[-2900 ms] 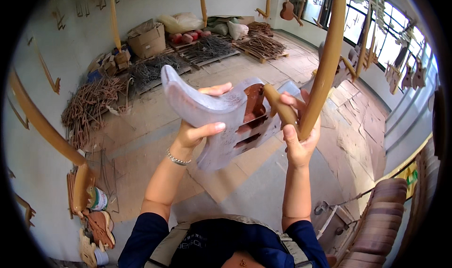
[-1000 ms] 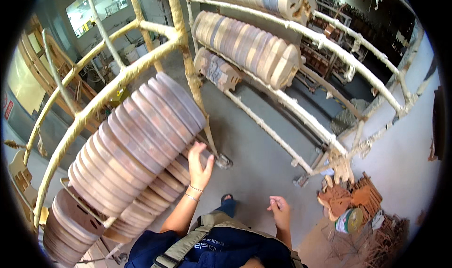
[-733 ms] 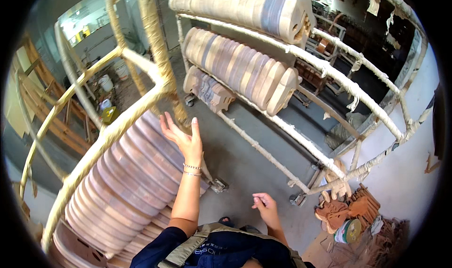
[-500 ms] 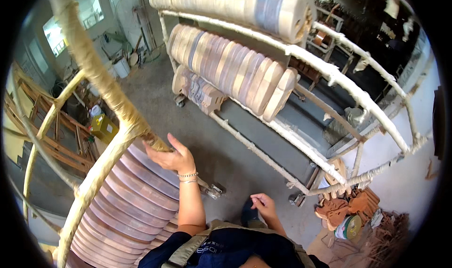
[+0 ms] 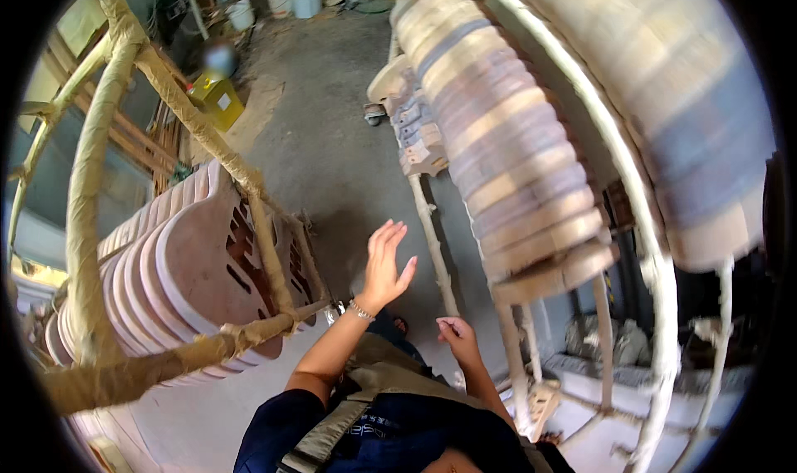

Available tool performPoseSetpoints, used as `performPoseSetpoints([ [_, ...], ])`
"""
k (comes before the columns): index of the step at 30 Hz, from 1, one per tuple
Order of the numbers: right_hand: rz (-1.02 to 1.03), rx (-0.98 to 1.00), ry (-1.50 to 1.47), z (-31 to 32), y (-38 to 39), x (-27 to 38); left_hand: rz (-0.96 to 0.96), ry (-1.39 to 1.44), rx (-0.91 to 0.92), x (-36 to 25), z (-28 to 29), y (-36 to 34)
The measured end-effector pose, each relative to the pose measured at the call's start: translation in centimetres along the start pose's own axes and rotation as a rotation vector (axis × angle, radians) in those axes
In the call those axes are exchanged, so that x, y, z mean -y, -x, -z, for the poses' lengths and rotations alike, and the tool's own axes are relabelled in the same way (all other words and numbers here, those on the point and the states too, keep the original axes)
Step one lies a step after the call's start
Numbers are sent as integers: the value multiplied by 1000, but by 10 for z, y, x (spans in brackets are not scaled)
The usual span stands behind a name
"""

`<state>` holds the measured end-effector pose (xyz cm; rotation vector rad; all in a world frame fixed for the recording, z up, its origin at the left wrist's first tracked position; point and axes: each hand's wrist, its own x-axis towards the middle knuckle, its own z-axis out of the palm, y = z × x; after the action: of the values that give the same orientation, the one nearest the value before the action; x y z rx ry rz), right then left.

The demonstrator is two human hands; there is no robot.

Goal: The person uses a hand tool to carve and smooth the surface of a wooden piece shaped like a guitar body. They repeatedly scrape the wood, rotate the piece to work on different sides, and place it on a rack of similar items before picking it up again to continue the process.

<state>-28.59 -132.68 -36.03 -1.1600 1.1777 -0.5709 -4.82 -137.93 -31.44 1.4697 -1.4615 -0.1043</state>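
Several smooth, rounded wooden guitar bodies (image 5: pixel 197 265), on wrapped rack (image 5: pixel 191 357), left of my spread left hand (image 5: pixel 383 272), my right hand (image 5: pixel 461 343) loosely curled

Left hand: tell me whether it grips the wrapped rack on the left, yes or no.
No, the left hand is open and empty, with grey floor showing between it and the wrapped rack.

- Pale lettering (image 5: pixel 365 432) runs across the chest of the dark blue shirt (image 5: pixel 448 430), larger Latin letters with smaller characters close by, blurred in places.
- A white label (image 5: pixel 224 101) sits on the yellow can (image 5: pixel 217 116), too small to read.
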Motion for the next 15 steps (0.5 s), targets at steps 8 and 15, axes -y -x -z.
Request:
performPoseSetpoints([
  [8,-325,68,-80,13,-90,-42,270,-141,435,212,-206,-55],
  [15,-536,-5,235,37,-136,-94,25,-528,402,343,-360,-194],
])
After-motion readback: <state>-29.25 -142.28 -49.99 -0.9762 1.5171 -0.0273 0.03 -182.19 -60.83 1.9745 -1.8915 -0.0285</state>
